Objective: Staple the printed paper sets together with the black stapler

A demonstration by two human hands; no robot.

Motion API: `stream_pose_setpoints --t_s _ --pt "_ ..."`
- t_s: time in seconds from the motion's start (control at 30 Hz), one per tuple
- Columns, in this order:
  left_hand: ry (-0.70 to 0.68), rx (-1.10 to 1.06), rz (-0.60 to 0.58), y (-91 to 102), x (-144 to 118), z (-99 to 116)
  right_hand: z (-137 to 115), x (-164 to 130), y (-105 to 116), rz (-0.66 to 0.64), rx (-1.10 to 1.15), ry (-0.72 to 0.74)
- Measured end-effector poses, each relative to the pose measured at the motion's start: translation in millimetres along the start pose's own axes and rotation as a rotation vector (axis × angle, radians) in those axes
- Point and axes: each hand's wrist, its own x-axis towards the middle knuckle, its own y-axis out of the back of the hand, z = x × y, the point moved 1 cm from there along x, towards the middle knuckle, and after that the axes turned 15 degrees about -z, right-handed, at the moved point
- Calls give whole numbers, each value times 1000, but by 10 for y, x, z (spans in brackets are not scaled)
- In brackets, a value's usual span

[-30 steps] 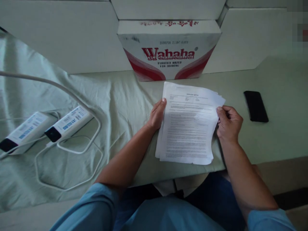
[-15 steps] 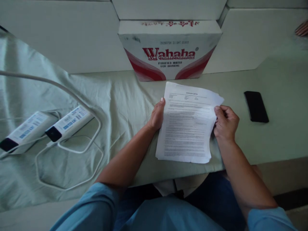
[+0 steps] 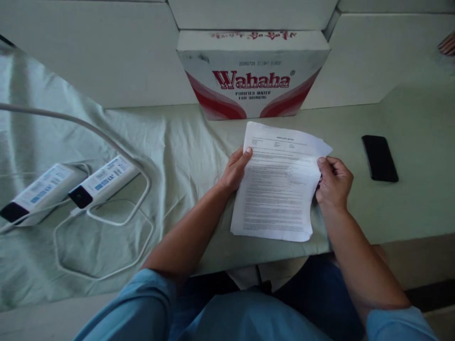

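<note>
More left thumb (image 3: 247, 152) over papers (image 3: 275, 199) now

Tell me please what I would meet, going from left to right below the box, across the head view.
Outer white device → inner white device → left hand's fingers → printed sheets → right hand's fingers → black phone.
</note>
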Motion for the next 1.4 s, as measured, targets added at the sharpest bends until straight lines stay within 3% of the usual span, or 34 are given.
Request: stream_pose_setpoints --t_s 0.27,0.37,0.47,0.6,0.7,0.77,0.87,1.0,1.07,1.17,1.27,1.4 --pt "16 -30 -47 -14 2 -4 74 4 0 3 1 -10" --pt "24 -64 -7 13 24 -34 37 18 24 -50 -49 22" --pt "-28 -148 139 103 75 -36 -74 26 119 -191 -9 -5" --pt "-126 -318 325 287 182 0 -188 -41 229 -553 198 -215" --pt "-182 -444 406 347 246 31 -153 -172 137 -738 298 -252" --pt "-188 -506 409 310 262 55 -87 -266 13 -747 268 -243" --pt "-170 -509 330 211 241 128 -63 -325 -69 -600 95 -125" --pt "-229 -259 146 281 134 326 -313 -214 294 -425 -209 78" --pt "-235 -84 62 426 66 433 -469 -150 559 -479 -400 69" --pt "-84 212 -85 639 -1 527 -595 -136 800 -513 -455 0" --pt "78 494 -249 716 -9 526 -573 -187 775 -636 -426 -83" --pt "114 497 -254 663 -6 505 -558 -189 675 -634 -442 -21"
